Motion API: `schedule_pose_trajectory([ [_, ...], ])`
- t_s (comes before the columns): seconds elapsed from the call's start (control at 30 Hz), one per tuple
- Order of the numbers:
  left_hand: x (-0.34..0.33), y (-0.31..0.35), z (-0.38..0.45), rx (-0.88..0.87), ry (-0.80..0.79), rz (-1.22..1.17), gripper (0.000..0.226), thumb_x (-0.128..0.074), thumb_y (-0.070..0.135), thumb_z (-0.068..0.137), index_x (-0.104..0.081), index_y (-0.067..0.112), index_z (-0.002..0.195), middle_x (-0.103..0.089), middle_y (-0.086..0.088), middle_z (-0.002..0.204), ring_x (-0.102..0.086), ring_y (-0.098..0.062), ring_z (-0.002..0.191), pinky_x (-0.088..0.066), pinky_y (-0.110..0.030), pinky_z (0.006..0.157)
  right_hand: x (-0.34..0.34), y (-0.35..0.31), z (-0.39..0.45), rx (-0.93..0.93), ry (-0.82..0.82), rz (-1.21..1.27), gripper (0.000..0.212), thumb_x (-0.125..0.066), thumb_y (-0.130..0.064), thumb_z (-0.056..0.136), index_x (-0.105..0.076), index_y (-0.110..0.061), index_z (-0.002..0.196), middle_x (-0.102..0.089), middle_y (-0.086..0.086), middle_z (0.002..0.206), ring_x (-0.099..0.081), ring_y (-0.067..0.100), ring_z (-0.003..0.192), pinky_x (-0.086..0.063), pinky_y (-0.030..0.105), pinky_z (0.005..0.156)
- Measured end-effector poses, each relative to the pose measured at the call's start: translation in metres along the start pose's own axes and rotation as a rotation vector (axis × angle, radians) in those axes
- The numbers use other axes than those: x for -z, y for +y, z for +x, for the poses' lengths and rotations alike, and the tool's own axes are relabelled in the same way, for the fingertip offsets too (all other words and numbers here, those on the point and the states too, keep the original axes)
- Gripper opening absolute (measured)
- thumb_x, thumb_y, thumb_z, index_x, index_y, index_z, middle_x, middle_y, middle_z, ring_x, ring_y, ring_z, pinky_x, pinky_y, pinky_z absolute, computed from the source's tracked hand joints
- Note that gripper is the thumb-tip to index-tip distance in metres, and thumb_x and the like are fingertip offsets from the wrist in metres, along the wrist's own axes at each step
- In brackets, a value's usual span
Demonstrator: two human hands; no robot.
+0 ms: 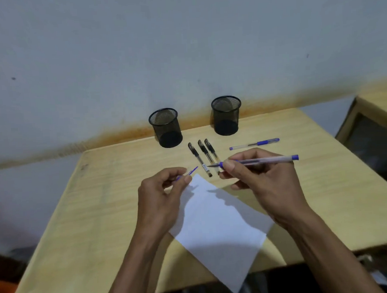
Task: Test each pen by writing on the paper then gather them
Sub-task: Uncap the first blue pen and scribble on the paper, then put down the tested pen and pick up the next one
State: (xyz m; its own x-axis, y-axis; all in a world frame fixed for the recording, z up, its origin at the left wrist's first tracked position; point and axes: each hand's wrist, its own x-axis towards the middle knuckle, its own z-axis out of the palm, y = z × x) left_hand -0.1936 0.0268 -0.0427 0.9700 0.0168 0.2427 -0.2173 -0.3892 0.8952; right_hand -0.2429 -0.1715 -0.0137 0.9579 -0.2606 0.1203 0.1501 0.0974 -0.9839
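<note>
Head view, our holdings: right hand [255, 176], fingers curled round a blue pen [259, 161], uncapped, tip pointing left above the table [105, 197]; left hand [165, 188], pinching the blue cap [190, 172] between thumb and fingertips; white paper [217, 224] lying skewed under both our hands; three black pens [203, 157] side by side beyond it; second blue pen [254, 143] to their right; two black mesh cups [166, 127], [226, 115] at the far edge

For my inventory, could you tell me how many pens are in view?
5: three black pens side by side behind the paper, one blue pen beside the right cup, one in the right hand.
</note>
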Motion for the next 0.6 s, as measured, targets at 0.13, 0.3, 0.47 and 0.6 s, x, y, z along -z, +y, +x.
schedule_pose_trajectory([
  [0.13, -0.008, 0.013, -0.014, -0.014, -0.038, -0.092, 0.015, -0.078, 0.014, 0.082, -0.075, 0.029, 0.086, -0.075, 0.017, 0.085, -0.067, -0.002, 0.081, -0.05, -0.018, 0.076, 0.006, -0.001, -0.004, 0.065, -0.01, -0.12, 0.019, -0.078, -0.04, 0.074, -0.082, -0.024, 0.084, -0.081, -0.006, 0.096, -0.075, 0.012, 0.1, -0.063, 0.035, 0.077],
  [0.3, -0.011, 0.017, -0.025, -0.068, -0.087, -0.078, 0.014, -0.078, 0.013, 0.082, -0.076, 0.026, 0.088, -0.075, 0.012, 0.089, -0.068, -0.012, 0.086, -0.052, -0.032, 0.085, 0.009, 0.0, -0.008, 0.135, 0.027, -0.156, 0.011, -0.075, -0.046, 0.071, -0.08, -0.037, 0.075, -0.076, -0.011, 0.11, -0.067, 0.003, 0.114, -0.057, 0.02, 0.082],
  [0.47, -0.008, 0.02, -0.029, -0.129, -0.106, -0.052, 0.017, -0.077, 0.013, 0.082, -0.076, 0.029, 0.088, -0.074, 0.012, 0.089, -0.067, -0.012, 0.088, -0.048, -0.016, 0.081, 0.004, 0.003, -0.011, 0.1, -0.002, -0.19, 0.016, -0.076, -0.048, 0.069, -0.081, -0.034, 0.075, -0.075, -0.012, 0.111, -0.065, -0.001, 0.115, -0.058, 0.03, 0.084],
  [0.6, -0.008, 0.024, -0.031, -0.155, -0.125, -0.057, 0.016, -0.077, 0.014, 0.083, -0.076, 0.029, 0.09, -0.073, 0.012, 0.089, -0.067, -0.01, 0.09, -0.049, -0.021, 0.085, -0.003, 0.005, -0.012, 0.083, -0.016, -0.206, 0.017, -0.076, -0.049, 0.069, -0.08, -0.036, 0.079, -0.076, -0.013, 0.106, -0.065, -0.002, 0.112, -0.058, 0.029, 0.081],
])
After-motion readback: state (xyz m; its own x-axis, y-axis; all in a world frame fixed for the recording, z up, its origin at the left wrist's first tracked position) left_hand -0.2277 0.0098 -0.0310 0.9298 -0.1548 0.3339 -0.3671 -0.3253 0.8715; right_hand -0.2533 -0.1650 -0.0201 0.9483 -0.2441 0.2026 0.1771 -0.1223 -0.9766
